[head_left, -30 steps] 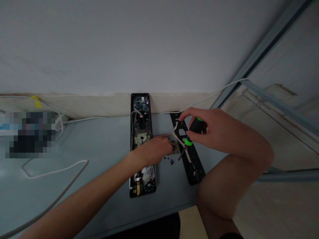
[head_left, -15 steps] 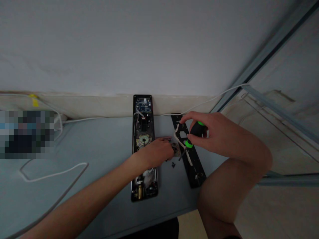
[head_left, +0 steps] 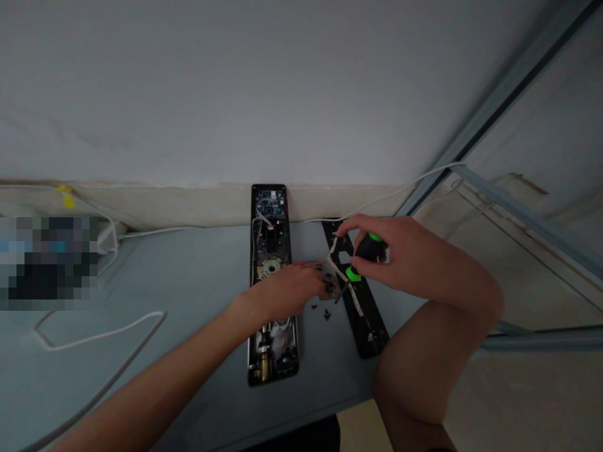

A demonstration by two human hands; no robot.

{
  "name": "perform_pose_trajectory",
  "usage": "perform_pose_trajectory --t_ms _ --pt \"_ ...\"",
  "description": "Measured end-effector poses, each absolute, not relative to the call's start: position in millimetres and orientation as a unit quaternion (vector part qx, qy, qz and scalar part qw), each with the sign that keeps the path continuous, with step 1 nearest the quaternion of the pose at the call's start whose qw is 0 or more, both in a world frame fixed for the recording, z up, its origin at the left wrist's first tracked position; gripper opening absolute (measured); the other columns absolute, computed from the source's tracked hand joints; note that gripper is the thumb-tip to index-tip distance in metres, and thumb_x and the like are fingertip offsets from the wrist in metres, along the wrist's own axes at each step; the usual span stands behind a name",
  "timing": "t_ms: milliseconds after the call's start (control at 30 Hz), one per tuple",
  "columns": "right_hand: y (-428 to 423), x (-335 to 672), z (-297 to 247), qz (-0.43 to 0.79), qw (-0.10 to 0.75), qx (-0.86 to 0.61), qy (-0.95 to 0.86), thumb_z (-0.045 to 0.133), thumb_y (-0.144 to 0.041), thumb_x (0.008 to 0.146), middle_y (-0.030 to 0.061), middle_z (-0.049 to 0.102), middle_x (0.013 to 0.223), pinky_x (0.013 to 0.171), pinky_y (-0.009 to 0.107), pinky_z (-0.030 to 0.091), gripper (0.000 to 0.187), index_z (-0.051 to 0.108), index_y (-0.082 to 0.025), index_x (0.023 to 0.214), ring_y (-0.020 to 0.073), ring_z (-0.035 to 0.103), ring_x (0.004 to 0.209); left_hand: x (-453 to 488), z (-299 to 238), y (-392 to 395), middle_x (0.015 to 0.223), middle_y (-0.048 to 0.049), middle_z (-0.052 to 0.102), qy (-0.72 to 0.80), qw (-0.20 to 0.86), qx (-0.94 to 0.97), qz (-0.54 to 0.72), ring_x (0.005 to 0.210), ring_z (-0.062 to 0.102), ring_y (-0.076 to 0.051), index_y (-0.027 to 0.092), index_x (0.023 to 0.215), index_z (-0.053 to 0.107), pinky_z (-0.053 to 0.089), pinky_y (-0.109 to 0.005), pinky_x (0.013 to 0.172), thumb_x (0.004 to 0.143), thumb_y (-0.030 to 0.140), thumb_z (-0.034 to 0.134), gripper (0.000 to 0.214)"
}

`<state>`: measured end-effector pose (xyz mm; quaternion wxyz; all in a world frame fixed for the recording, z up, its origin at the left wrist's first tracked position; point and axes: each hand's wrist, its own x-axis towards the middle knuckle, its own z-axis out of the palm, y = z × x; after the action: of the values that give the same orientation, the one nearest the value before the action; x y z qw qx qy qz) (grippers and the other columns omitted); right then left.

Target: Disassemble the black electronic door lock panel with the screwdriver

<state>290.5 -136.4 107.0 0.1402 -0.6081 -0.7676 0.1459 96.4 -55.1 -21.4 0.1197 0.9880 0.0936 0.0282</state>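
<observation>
Head view: screwdriver (head_left: 362, 256) (black grip, green collar) clasped in the right hand (head_left: 405, 260), tip down on a small metal part (head_left: 331, 285) just right of the open lock body (head_left: 272, 251). The left hand (head_left: 287, 292), lying across the lock body, closes its fingers on that part. A few loose screws (head_left: 325, 312) sit right of the lock body. Likely trouble: tip slips, part skids, screws scatter.

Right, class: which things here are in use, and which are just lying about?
In use: screwdriver in right hand; small metal part at left hand; loose screws; open lock case; black plate.
Lying about: looped white cable; cable along the wall.
</observation>
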Motion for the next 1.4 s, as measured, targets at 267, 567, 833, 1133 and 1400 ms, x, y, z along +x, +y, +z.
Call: perform_pose_trajectory --t_ms 267,567,833,1133,1400 --pt "-126 276 107 0.141 0.141 -0.597 -0.777 0.063 -0.021 0.086 -0.0001 0.076 0.090 0.076 0.029 0.046 0.039 0.065 -0.024 0.125 0.0166 0.068 0.079 67 -4 -42 0.105 -0.0095 0.074 0.110 0.124 0.982 0.086 0.114 0.064 -0.027 0.016 0.095 0.076 0.052 -0.043 0.103 0.091 0.012 0.068 0.009" --pt "-107 257 98 0.130 0.139 -0.598 -0.779 0.061 -0.023 0.090 0.0026 0.078 0.100 0.085 0.032 0.048 0.030 0.067 -0.023 0.120 0.0175 0.071 0.085 35 6 -15 0.112 -0.0084 0.070 0.148 0.166 0.964 0.148 0.110 0.065 -0.024 0.017 0.104 0.076 0.052 -0.038 0.101 0.092 0.014 0.069 0.014" --pt "-84 240 84 0.090 0.141 -0.636 -0.753 0.061 -0.025 0.093 0.0020 0.073 0.086 0.077 0.031 0.044 0.011 0.068 -0.020 0.098 0.0175 0.066 0.078 13 8 1 0.110 -0.0063 0.071 0.204 0.201 0.945 0.156 0.102 0.069 -0.022 0.019 0.107 0.077 0.055 -0.035 0.095 0.091 0.013 0.070 0.019" --pt "-88 231 52 0.173 0.033 -0.662 -0.728 0.059 -0.017 0.078 0.0017 0.060 0.076 0.063 0.029 0.026 0.010 0.057 -0.019 0.088 0.0169 0.052 0.071 7 13 -2 0.103 -0.0041 0.068 0.237 0.222 0.939 0.110 0.088 0.067 -0.019 0.020 0.105 0.071 0.053 -0.031 0.079 0.096 0.017 0.064 0.012" --pt "-97 233 5 0.299 0.039 -0.598 -0.742 0.061 -0.013 0.077 0.0008 0.072 0.088 0.072 0.026 0.043 0.030 0.071 -0.022 0.104 0.0169 0.066 0.080 12 14 -8 0.108 -0.0061 0.068 0.243 0.221 0.942 0.069 0.094 0.068 -0.022 0.020 0.113 0.070 0.053 -0.036 0.086 0.099 0.020 0.062 0.016"
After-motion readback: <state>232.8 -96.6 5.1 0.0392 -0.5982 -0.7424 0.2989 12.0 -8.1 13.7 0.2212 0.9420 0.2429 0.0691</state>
